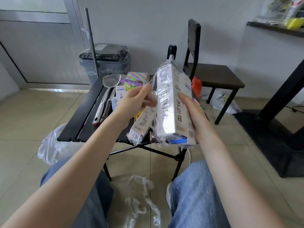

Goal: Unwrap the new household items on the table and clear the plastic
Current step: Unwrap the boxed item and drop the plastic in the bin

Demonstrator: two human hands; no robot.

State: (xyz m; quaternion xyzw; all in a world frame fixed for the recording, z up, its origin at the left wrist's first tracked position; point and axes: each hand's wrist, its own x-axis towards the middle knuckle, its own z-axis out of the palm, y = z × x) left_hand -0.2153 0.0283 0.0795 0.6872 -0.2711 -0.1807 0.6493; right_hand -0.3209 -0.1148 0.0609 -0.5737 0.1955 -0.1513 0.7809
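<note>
Gripping a tall white box (171, 102) from its right side, the right hand (192, 116) holds it tilted above the black folding table (85, 116), fingers curled round the carton. Clear plastic wrap (148, 89) still clings to the box; the left hand (133, 97) pinches a stretched piece of that film near the box's upper left edge. A smaller white box (141, 127) hangs beside it, seemingly bundled in the same wrap. On the table: a metal spatula (107, 89), small white cartons, colourful sponge packs (137, 76). Behind it a grey bin (105, 65) lined with a black bag, contents hard to make out. Crumpled plastic (139, 203) lies on the floor between the knees, more plastic (51, 145) left of the table.
</note>
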